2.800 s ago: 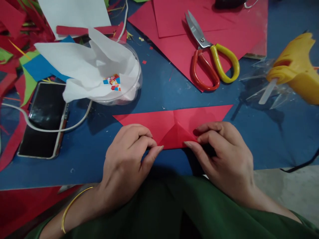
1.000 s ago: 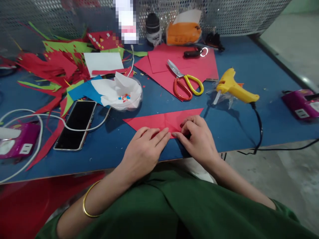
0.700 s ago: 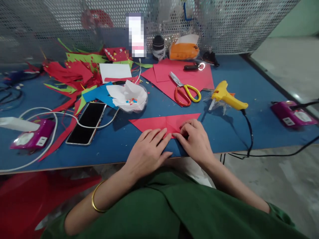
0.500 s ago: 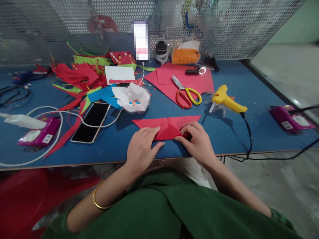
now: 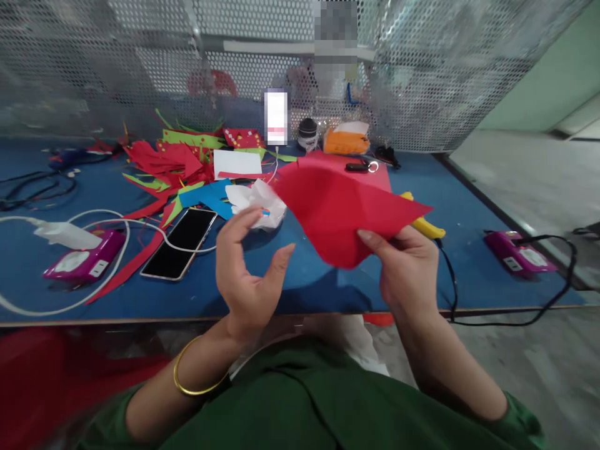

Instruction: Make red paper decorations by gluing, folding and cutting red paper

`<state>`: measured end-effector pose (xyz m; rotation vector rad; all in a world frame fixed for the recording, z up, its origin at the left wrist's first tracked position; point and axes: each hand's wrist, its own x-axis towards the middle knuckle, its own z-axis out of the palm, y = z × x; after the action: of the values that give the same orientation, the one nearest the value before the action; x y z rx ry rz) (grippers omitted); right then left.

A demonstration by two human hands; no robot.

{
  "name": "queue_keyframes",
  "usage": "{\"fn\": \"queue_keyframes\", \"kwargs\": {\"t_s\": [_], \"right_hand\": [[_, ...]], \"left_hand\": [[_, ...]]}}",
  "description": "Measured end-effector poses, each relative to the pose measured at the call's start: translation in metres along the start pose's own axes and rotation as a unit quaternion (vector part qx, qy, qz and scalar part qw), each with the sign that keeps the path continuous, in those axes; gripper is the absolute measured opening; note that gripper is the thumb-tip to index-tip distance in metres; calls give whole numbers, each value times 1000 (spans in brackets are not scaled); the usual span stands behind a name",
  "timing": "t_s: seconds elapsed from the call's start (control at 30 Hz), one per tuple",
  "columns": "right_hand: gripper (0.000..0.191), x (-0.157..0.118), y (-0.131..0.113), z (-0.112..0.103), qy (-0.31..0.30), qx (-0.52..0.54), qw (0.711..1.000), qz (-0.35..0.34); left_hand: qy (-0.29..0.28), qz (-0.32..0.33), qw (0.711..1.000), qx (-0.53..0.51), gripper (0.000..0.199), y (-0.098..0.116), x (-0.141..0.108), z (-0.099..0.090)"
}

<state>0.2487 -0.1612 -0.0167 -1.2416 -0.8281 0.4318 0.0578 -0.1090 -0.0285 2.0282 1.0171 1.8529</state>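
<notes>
A red sheet of paper (image 5: 337, 215) is raised above the table, bent in a curve and slightly blurred. My right hand (image 5: 410, 269) pinches its lower right part, thumb on top and the other fingers behind it. To the left of the paper, my left hand (image 5: 248, 275) is open, thumb and fingers spread apart, with nothing between them. The white paper-lined bowl (image 5: 269, 219) with small coloured bits sits just beyond my left fingertips. The raised sheet hides the scissors' place and part of the yellow glue gun (image 5: 424, 226).
Red and green paper scraps (image 5: 164, 159) are heaped at the back left. A dark-screened phone (image 5: 180, 244) lies under a white cable. Purple power sockets stand at left (image 5: 87, 256) and right (image 5: 518, 253). An orange packet (image 5: 345, 141) and a black-capped bottle (image 5: 308, 134) stand along the mesh.
The red paper, folded flat on the table before, has been lifted and opened out by my right hand. My left hand has let go of it and spread open. The view has tilted up.
</notes>
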Motion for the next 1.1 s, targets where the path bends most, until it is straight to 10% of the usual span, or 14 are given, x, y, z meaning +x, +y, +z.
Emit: {"fn": "queue_keyframes", "kwargs": {"t_s": [0.13,0.3,0.63,0.77,0.87,0.97,1.1], "right_hand": [[27,1,-8,9,-7,170,963,209],[36,-15,0,15,-20,199,928,315],[26,-28,17,19,-51,158,950,266],[17,-19,13,13,-34,120,970,211],[8,-6,3,-3,55,-21,998,-15],[22,4,-7,-21,32,-236,908,-346],[36,-1,2,-32,-207,-324,777,-498]], "left_hand": [[-50,-208,961,-175,61,-4,-9,6],[-218,-464,795,-325,51,0,-12,14],[-170,-524,757,-350,40,4,-14,22],[-196,-473,803,-304,48,-2,-13,22],[-154,-342,902,-212,60,-8,-10,17],[-58,-158,984,-63,63,-11,-8,5],[-8,92,986,140,82,-18,-14,-19]]}}
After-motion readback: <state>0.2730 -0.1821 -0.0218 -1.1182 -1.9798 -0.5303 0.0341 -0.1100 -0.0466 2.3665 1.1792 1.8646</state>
